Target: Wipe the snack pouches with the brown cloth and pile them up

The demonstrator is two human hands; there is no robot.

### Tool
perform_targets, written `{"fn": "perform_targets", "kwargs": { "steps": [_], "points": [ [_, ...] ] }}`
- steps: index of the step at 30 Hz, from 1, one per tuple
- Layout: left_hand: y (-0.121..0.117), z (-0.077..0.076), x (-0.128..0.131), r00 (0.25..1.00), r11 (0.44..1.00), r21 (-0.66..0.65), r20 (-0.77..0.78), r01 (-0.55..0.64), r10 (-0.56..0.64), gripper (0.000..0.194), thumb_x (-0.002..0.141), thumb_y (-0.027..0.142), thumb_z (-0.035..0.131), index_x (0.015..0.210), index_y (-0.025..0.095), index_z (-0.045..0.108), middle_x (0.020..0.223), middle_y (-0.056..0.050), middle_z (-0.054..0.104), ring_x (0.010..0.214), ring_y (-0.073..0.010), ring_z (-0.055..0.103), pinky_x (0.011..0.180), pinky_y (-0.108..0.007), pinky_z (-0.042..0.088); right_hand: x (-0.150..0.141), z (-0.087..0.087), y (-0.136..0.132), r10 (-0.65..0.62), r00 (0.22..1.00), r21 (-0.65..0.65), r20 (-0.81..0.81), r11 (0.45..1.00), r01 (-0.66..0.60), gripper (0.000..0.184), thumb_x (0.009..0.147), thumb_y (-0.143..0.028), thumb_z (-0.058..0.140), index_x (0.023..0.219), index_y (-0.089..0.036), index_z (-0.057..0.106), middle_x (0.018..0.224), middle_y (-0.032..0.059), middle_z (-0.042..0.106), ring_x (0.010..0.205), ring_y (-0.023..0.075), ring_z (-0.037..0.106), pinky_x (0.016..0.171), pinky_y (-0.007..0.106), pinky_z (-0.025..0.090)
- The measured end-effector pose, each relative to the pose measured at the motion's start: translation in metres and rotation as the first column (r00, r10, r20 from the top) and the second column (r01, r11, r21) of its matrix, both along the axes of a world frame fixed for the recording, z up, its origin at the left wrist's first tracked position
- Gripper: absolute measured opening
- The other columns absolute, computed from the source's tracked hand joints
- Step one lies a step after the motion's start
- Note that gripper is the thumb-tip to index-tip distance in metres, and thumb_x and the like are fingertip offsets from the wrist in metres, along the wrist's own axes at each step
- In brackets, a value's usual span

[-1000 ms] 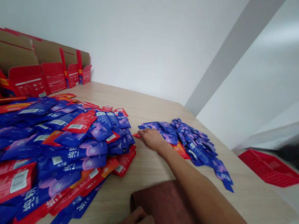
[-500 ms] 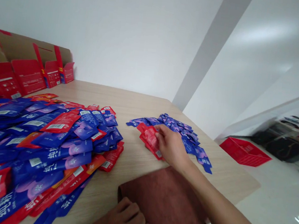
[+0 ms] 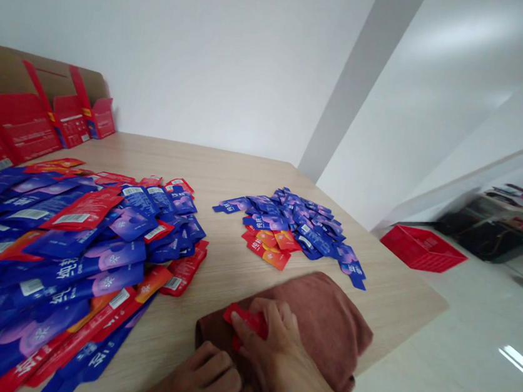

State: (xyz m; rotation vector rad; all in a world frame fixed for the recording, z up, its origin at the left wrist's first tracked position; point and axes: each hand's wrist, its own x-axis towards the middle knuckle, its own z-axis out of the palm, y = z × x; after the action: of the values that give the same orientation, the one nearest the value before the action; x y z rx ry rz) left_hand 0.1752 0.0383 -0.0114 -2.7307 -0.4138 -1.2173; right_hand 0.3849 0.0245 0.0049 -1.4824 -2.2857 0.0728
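A folded brown cloth (image 3: 323, 316) lies at the table's near edge. Over it, my right hand (image 3: 273, 342) is closed around a red sachet (image 3: 251, 322), which my fingers partly cover. Beside it on the left, my left hand (image 3: 209, 382) has its fingers curled against the cloth's edge, gripping it. Left of both hands spreads a large heap of blue sachets (image 3: 60, 261) with red and orange ones mixed in. Beyond the cloth is a smaller pile of blue sachets (image 3: 304, 216), and several orange-red sachets (image 3: 269, 246) lie at its near side.
Red cardboard boxes (image 3: 24, 125) with raised brown flaps stand in a row at the back left, near the white wall (image 3: 202, 57). The wooden table (image 3: 185, 156) ends on the right. Past that edge, a red crate (image 3: 423, 248) sits on the floor.
My right hand has come back from beside the smaller pile to the brown cloth. Orange-red sachets now lie by that pile. My left hand stays at the cloth; the view has shifted slightly.
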Motion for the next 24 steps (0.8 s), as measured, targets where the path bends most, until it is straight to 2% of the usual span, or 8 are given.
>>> {"fn": "perform_targets", "kwargs": {
  "steps": [4,8,12,14,17,20,22,24],
  "points": [
    [0.003,0.007,0.0,1.0,1.0,0.015,-0.006,0.004,-0.004,0.038,0.119,0.009,0.034,0.109,0.017,0.069,0.089,0.003,0.074,0.08,-0.017,0.063,0.077,-0.034,0.049,0.066,0.004,0.027,-0.136,0.986,0.046,0.092,0.99,0.133,0.045,0.111,-0.021,0.055,0.149,-0.035,0.075,0.116,0.0129,0.07,0.106,0.0312,0.065,0.094,0.05,0.058],
    [0.002,0.007,0.0,1.0,1.0,0.021,0.015,0.0,0.0,0.037,0.119,0.008,0.035,0.109,0.017,0.07,0.089,0.003,0.075,0.079,-0.0169,0.064,0.078,-0.034,0.049,0.121,0.012,0.047,-0.285,0.948,0.096,0.142,0.957,0.274,0.041,0.112,-0.028,0.052,0.141,-0.026,0.082,0.107,0.0149,0.068,0.097,0.0313,0.065,0.087,0.049,0.058],
    [0.0,0.004,0.0,0.999,0.999,0.03,0.026,0.021,-0.022,0.035,0.118,0.01,0.038,0.107,0.015,0.07,0.089,0.001,0.074,0.078,-0.0178,0.063,0.077,-0.036,0.049,0.13,0.021,0.041,-0.284,0.934,0.1,0.219,0.958,0.268,0.05,0.107,-0.044,0.067,0.153,-0.025,0.073,0.128,0.019,0.072,0.115,0.0365,0.07,0.104,0.056,0.06],
    [0.0,0.004,0.0,1.0,0.999,0.033,0.018,0.025,-0.025,0.033,0.118,0.01,0.039,0.109,0.014,0.07,0.09,0.0,0.073,0.08,-0.0181,0.062,0.078,-0.036,0.05,0.129,0.029,0.036,-0.307,0.909,0.029,0.284,0.95,0.311,0.051,0.108,-0.036,0.064,0.156,-0.022,0.069,0.133,0.0203,0.075,0.116,0.0361,0.074,0.106,0.053,0.061],
    [0.0,0.008,0.001,1.0,1.0,0.029,0.01,0.004,-0.004,0.034,0.117,0.009,0.038,0.108,0.015,0.07,0.089,0.001,0.072,0.078,-0.018,0.06,0.077,-0.036,0.048,0.132,0.047,0.032,-0.44,0.82,-0.045,0.366,0.872,0.488,0.052,0.106,-0.014,0.048,0.153,-0.018,0.07,0.126,0.0223,0.081,0.105,0.0357,0.082,0.091,0.05,0.066],
    [0.0,0.01,0.001,1.0,1.0,0.026,0.007,0.007,-0.007,0.028,0.116,0.009,0.043,0.107,0.015,0.068,0.089,0.001,0.071,0.078,-0.0174,0.06,0.076,-0.035,0.047,0.126,0.064,0.027,-0.552,0.804,-0.018,0.22,0.822,0.569,0.055,0.105,-0.02,0.05,0.157,-0.019,0.065,0.121,0.0211,0.085,0.097,0.0377,0.085,0.083,0.049,0.067],
    [-0.001,0.009,0.001,1.0,0.999,0.037,0.004,0.009,-0.009,0.021,0.115,0.01,0.049,0.107,0.015,0.068,0.088,0.001,0.071,0.077,-0.0173,0.06,0.076,-0.035,0.048,0.109,0.07,0.019,-0.481,0.876,-0.026,-0.024,0.876,0.481,0.059,0.105,-0.033,0.056,0.162,-0.022,0.06,0.129,0.0182,0.084,0.106,0.0373,0.084,0.09,0.05,0.068],
    [-0.001,0.007,0.0,1.0,0.999,0.053,-0.007,-0.003,0.003,0.018,0.114,0.01,0.051,0.108,0.016,0.067,0.088,0.001,0.071,0.076,-0.0175,0.06,0.074,-0.035,0.048,0.082,0.07,0.008,-0.296,0.924,-0.086,-0.241,0.955,0.283,0.058,0.104,-0.04,0.061,0.161,-0.027,0.062,0.143,0.0136,0.079,0.123,0.0342,0.08,0.103,0.048,0.066]
  ]
}}
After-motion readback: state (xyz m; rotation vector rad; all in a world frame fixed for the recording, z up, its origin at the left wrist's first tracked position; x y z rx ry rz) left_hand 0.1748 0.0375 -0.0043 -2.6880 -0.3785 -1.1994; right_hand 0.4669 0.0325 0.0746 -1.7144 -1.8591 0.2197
